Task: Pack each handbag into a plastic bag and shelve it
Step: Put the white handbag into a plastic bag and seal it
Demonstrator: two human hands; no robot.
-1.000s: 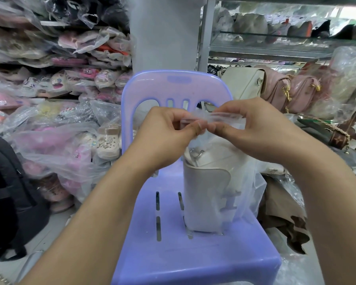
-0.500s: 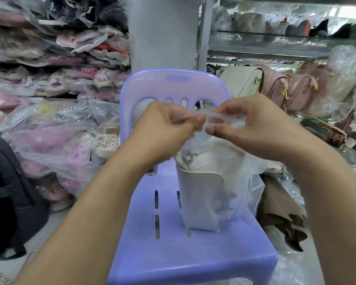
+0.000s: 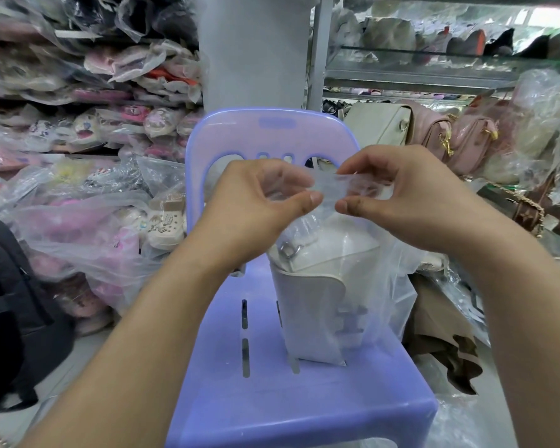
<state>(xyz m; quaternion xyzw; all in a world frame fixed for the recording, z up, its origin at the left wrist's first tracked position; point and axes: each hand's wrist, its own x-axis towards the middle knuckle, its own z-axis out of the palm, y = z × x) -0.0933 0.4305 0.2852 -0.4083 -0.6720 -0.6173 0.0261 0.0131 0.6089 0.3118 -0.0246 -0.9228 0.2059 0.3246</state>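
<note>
Clear plastic, thin and crinkly, is what we have between our fingertips: the mouth of the plastic bag [image 3: 392, 279] is gathered into a narrow strip. Our left hand [image 3: 259, 205] and right hand [image 3: 408, 195] each pinch it, thumb against curled forefinger, with the two thumbs nearly meeting. Both sets of fingers are clamped on the film, and neither touches what is inside. Just below our fingers stands the white handbag [image 3: 307, 312], fully inside the bag and upright on the seat of the lilac plastic chair [image 3: 272, 402], its metal ring [image 3: 288, 252] under our left thumb. We judge the packing nearly done, with the mouth being closed and the shelving not yet begun. The film looks light and slippery and would likely stretch or slide if the whole load hung from a two-finger pinch. The handbag seems stiff-sided and holds its own shape, so we would grip the gathered neck firmly in one hand and put the other under the base, or clasp the body through the plastic. Beyond our right fingers a row of beige and pink handbags [image 3: 434, 137] sits unwrapped beneath a metal shelf [image 3: 401, 76]. Beyond our left fingers lie heaps of bagged shoes [image 3: 88, 221].
</note>
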